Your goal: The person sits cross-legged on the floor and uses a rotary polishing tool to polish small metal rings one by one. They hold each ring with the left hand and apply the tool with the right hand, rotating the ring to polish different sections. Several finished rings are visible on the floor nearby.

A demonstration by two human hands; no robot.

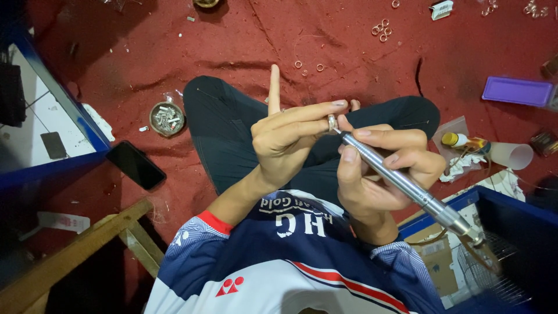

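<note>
My left hand (288,136) pinches a small silver ring (332,123) between thumb and fingers, index finger pointing up. In my right hand (386,168) is a slim metal rotary handpiece (407,185), held like a pen. Its tip touches the ring. The handpiece's cable end runs off to the lower right. Both hands hover above my crossed legs in dark trousers (232,125).
Red carpet (290,35) is strewn with several loose rings (382,29). A round ashtray (167,118) and a black phone (135,164) lie to the left. At right are a purple tray (517,91), a white cup (511,155) and a blue box edge (494,197). A wooden frame (75,250) stands lower left.
</note>
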